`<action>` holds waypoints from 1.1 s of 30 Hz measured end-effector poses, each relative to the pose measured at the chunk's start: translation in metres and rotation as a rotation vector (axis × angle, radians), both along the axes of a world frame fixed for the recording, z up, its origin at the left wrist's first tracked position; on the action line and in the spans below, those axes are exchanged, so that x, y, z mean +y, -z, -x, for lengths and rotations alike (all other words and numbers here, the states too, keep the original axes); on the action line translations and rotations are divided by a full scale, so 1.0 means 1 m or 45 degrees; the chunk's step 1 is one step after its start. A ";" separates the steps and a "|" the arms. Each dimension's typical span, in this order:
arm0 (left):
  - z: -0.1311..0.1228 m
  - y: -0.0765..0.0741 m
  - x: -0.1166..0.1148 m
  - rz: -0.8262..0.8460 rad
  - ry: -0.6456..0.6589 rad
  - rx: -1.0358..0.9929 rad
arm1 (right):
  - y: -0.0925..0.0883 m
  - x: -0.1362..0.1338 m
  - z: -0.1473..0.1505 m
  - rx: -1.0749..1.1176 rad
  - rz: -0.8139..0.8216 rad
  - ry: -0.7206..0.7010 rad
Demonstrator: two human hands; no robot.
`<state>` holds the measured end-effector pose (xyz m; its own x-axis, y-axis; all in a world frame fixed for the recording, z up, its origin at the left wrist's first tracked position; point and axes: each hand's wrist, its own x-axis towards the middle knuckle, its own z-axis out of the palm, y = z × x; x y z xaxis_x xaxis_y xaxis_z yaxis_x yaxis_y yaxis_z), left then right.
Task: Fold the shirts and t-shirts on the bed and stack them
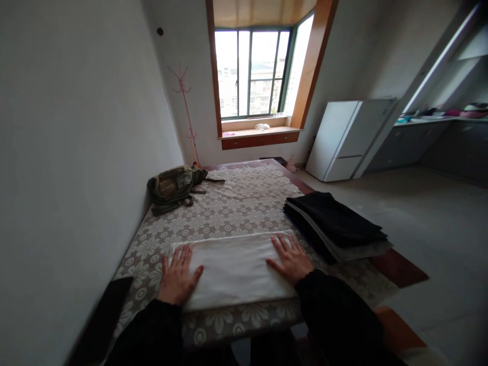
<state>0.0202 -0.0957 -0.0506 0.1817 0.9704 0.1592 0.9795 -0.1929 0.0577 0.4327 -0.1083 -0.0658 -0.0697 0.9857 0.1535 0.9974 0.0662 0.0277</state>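
Note:
A folded white cloth (234,269) lies flat on the table near me. My left hand (177,277) rests palm down on its left end, fingers stretched out. On the cloth's right end my right hand (292,260) lies flat too, fingers spread. Neither hand holds anything. Both arms are in black sleeves.
The table (236,203) carries a lace cover with a flower pattern. A stack of folded dark clothes (335,223) sits at the right edge. An olive backpack (175,187) lies at the far left by the wall. A white fridge (348,140) stands beyond, under the window.

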 end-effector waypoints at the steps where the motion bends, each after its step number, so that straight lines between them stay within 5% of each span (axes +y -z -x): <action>1: 0.000 -0.002 0.000 -0.001 0.013 0.000 | -0.001 0.000 0.000 -0.009 -0.001 -0.002; 23: -0.008 -0.007 -0.001 -0.050 -0.007 0.073 | 0.021 0.002 -0.006 -0.020 -0.101 -0.057; 33: -0.006 -0.006 -0.001 -0.021 0.001 0.016 | 0.015 0.001 -0.004 -0.001 -0.067 -0.055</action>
